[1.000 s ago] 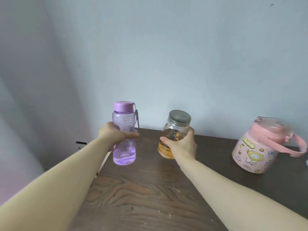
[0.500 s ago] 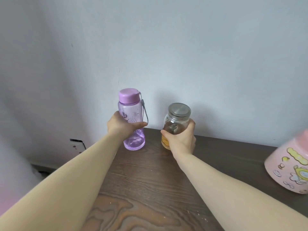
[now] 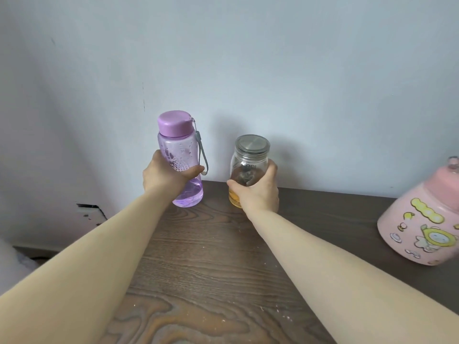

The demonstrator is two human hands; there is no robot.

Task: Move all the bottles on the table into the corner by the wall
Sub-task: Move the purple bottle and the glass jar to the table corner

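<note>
Purple bottle point(image 3: 179, 155) in left fingers point(image 3: 196, 169); glass jar point(image 3: 249, 165) in right fingers point(image 3: 272, 167).

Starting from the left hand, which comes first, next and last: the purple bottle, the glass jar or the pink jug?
1. Purple bottle: held in the left hand, at the table's left end.
2. Glass jar: to its right, held by the right hand.
3. Pink jug: far right edge.
</note>
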